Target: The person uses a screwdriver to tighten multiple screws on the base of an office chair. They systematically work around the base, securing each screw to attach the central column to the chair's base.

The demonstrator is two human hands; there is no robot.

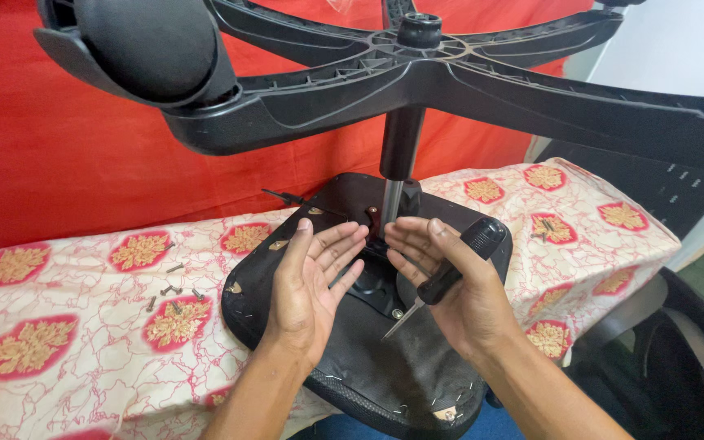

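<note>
The upturned black chair seat [385, 358] lies on the patterned tablecloth [67, 342], base still attached. Several screws [174, 292] already lie loose beside it. The left hand [311, 285] is spread open; the right hand [450, 285] pinches a screwdriver [450, 273] under its thumb.

Black seat [385, 367], red-and-cream flowered cloth [83, 326]

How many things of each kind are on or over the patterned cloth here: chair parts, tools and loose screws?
Upturned seat: 1
Star base with gas column: 1
Caster: 1
Screwdriver, in the right hand: 1
Loose screws left of the left hand: about 5
Total: about 9
</note>
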